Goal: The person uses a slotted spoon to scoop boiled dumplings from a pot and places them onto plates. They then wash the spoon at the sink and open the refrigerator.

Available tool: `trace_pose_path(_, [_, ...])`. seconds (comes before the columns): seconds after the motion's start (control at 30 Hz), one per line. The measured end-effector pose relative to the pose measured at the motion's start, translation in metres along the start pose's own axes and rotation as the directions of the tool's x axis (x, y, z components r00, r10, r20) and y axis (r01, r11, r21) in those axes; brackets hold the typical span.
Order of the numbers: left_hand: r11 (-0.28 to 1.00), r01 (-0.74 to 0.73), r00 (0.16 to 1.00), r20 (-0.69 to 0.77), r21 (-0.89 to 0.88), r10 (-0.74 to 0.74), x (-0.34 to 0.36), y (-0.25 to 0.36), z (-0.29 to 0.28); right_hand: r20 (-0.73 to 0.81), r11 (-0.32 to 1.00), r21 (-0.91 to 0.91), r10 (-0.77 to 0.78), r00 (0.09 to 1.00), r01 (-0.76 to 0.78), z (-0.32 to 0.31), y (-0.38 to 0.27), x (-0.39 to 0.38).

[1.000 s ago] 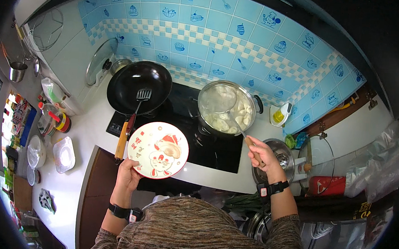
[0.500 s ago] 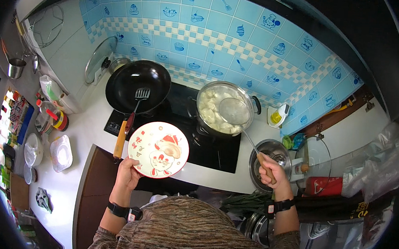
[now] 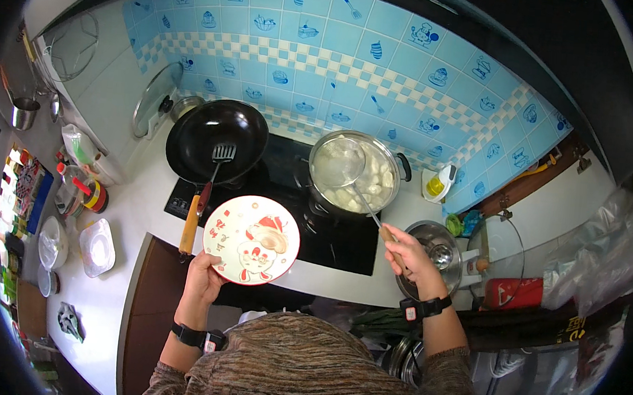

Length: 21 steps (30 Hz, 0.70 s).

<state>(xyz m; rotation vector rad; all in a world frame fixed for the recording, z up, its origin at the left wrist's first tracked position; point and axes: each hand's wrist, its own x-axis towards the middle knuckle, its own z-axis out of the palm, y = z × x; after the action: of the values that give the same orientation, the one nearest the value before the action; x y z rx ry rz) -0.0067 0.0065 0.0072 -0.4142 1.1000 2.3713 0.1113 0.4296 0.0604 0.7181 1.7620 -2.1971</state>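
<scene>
My left hand (image 3: pixel 203 279) is closed on the rim of a white plate (image 3: pixel 245 218) with a red edge and a red cartoon print, held in front of the cooktop. A small beige oval shows on the plate; I cannot tell whether it is food or print. Wrapped round the wooden handle of a mesh skimmer (image 3: pixel 339 162) is my right hand (image 3: pixel 413 261). The skimmer's round head lies over the left part of a steel pot (image 3: pixel 316 185), among pale dumplings (image 3: pixel 381 178) in cloudy water. It hides some of them.
Left of the pot stands a black wok (image 3: pixel 207 127) with a slotted spatula (image 3: pixel 223 152) in it. A steel bowl (image 3: pixel 404 277) sits at the right, near a glass lid (image 3: pixel 500 251). A bottle of yellow liquid (image 3: pixel 437 184) stands behind. Containers (image 3: pixel 98 247) line the left counter.
My right hand has moved left and slightly up. The skimmer's head has swung from the right side of the pot to its left side. The plate has hardly moved.
</scene>
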Motion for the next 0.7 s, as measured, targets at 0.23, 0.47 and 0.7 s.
trace_pose_path(0.23, [0.999,-0.045,0.999,-0.02,-0.026,0.045,-0.005,0.001,-0.002,0.024,0.946,0.324,0.024,0.999,-0.031,-0.025,0.004,0.022])
trace_pose_path(0.47, [0.999,-0.032,0.999,-0.007,-0.034,0.032,-0.001,-0.001,-0.003,0.11,0.805,0.588,0.017,0.994,-0.079,-0.047,0.032,-0.008])
trace_pose_path(0.7, [1.0,0.006,1.0,0.009,0.008,-0.006,0.005,-0.003,-0.001,0.07,0.926,0.368,0.067,0.995,-0.088,-0.035,0.032,-0.056])
